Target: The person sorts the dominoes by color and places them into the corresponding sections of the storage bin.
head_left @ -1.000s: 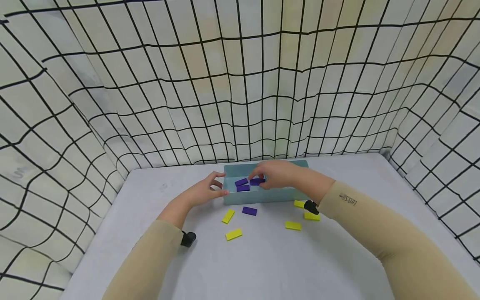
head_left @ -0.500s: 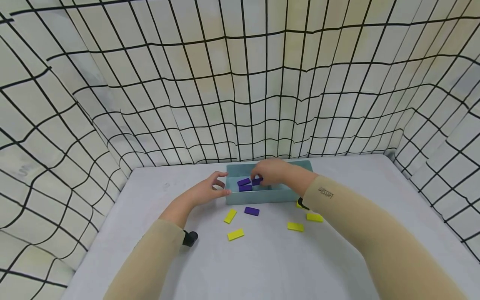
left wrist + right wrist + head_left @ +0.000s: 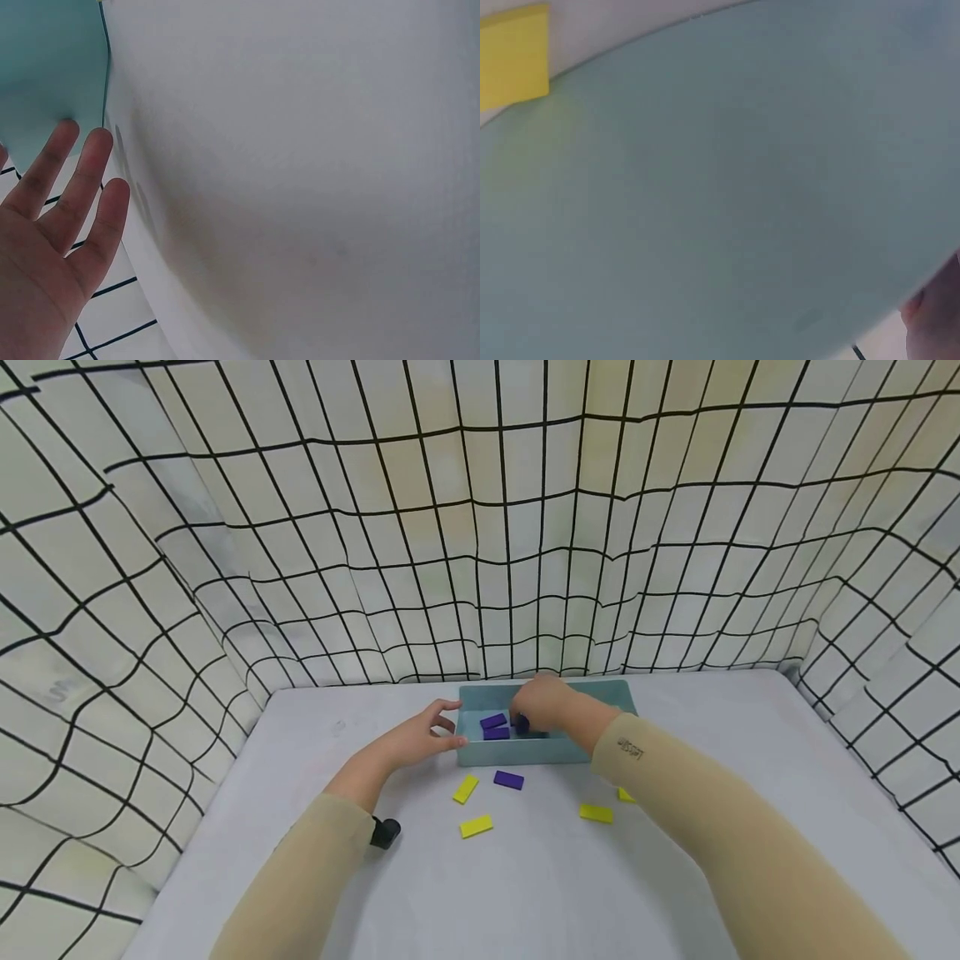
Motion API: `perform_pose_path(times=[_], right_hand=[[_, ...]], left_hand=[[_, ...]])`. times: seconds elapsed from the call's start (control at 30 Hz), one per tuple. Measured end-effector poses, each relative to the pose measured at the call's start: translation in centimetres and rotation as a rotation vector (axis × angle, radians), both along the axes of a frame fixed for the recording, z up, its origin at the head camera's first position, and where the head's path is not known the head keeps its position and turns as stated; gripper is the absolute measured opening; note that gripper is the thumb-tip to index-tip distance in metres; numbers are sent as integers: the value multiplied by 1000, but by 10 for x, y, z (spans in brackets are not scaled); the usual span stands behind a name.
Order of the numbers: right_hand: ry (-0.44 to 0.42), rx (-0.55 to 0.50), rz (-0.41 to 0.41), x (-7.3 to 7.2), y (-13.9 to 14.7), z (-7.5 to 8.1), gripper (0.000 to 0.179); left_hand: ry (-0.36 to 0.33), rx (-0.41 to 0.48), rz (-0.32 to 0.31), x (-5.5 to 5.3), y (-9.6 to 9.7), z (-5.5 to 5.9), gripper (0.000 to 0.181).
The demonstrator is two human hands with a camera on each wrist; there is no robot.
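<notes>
A pale teal open box [image 3: 525, 752] stands on the white table. My left hand [image 3: 423, 732] is at its left end, thumb and fingers spread, fingertips right at the wall; in the left wrist view the fingers [image 3: 94, 157] are nearly straight. My right hand [image 3: 543, 703] reaches down inside the box and pinches a dark purple block [image 3: 522, 724], mostly hidden under the fingers. Left of it two purple blocks [image 3: 497, 733] lie on the box floor. Only a bit of the right hand shows past the box wall in the right wrist view.
On the table before the box lie one purple block [image 3: 509, 780] and several yellow blocks [image 3: 476, 826], one partly covered by the right sleeve. A yellow block [image 3: 514, 56] is close to the box wall. Black-grid netting over white sheeting [image 3: 525, 527] rises behind and beside the table.
My right hand has closed in over the purple block, turning it so less of it shows, and the forearm has swung left. The left hand keeps its place at the box; the view shifts slightly.
</notes>
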State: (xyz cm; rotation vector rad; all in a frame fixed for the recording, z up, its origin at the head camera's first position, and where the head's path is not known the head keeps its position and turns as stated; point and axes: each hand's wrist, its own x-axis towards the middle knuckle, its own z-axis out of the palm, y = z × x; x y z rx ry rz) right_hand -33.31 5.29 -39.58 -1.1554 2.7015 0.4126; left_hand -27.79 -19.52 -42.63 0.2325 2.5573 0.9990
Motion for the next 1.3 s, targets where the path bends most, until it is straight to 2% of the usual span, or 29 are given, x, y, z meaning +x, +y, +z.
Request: perform_pose_path(times=[0.3, 0.5, 0.67, 0.97, 1.17, 1.3], right_hand=[[59, 35, 31, -5, -4, -9, 27], [60, 21, 14, -2, -8, -5, 27], [14, -10, -11, -5, -3, -1, 28], [-79, -144, -67, -9, 5, 6, 31], [-154, -246, -127, -1, 10, 15, 33], [-178, -311, -136, 5, 17, 20, 34]], left_hand=[[-6, 1, 3, 0, 0, 1, 76], [-11, -7, 7, 1, 0, 2, 77], [-19, 1, 2, 0, 1, 2, 77], [-16, -3, 4, 0, 1, 1, 76], [-18, -5, 1, 0, 1, 1, 76], [-14, -7, 0, 0, 2, 1, 77]])
